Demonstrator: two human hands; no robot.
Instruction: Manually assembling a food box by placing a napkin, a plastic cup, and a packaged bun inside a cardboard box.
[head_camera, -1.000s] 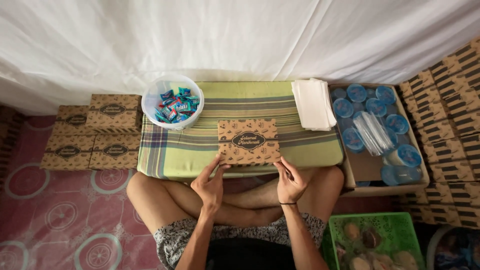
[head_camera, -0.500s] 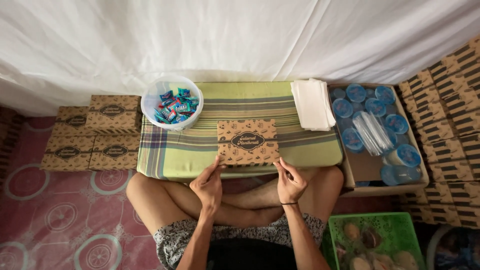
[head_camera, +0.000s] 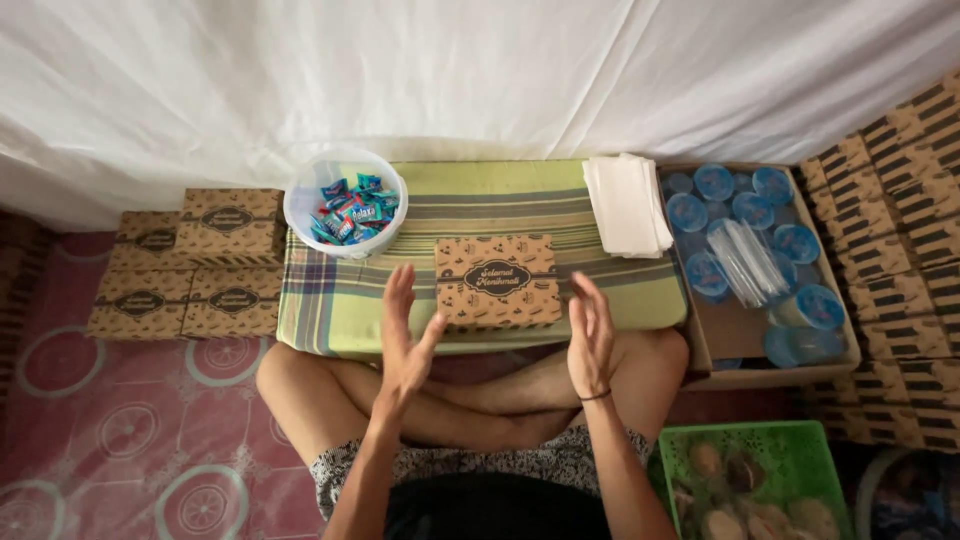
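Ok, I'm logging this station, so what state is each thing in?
Brown box: closed, flat on the striped cloth.
Left hand: open, empty, beside the box.
Right hand: open, empty.
Plastic tub: uncovered, holding wrapped sweets.
Napkin stack: neatly piled.

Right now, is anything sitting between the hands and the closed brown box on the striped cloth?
Nothing visible. The left hand and right hand hover open on either side of the brown box, apart from it.

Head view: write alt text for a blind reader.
Two open bare hands, left hand and right hand, flank a closed brown patterned cardboard box on a green striped cloth, beside a clear plastic tub of wrapped sweets.
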